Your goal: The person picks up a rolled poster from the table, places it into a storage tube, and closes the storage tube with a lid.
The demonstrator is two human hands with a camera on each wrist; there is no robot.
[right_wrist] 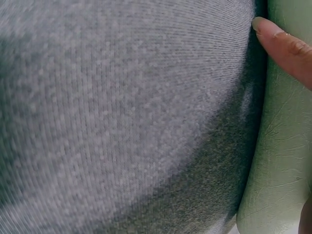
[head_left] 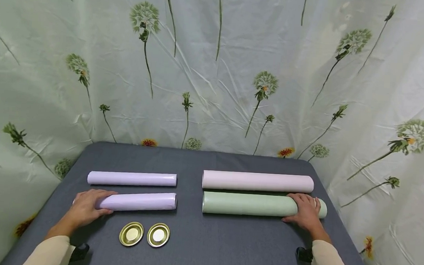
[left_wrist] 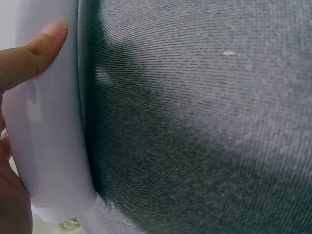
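My left hand (head_left: 86,206) grips the left end of the nearer lavender roll (head_left: 140,201), thumb on the near side and fingers over the far side. In the left wrist view the thumb (left_wrist: 36,56) presses along the glossy lavender surface. On the right, my right hand (head_left: 306,212) holds the green roll (head_left: 247,204) close to its right end, fingers draped over the top. The right wrist view has the thumb (right_wrist: 287,51) against the green roll's near side. Both rolls lie sideways on the grey cloth.
Behind the held rolls lie a thinner lavender roll (head_left: 132,178) at left and a pale pink roll (head_left: 258,182) at right. Two gold lids (head_left: 131,233) sit side by side near the front left. A dandelion-print curtain (head_left: 215,76) surrounds the grey table (head_left: 227,247).
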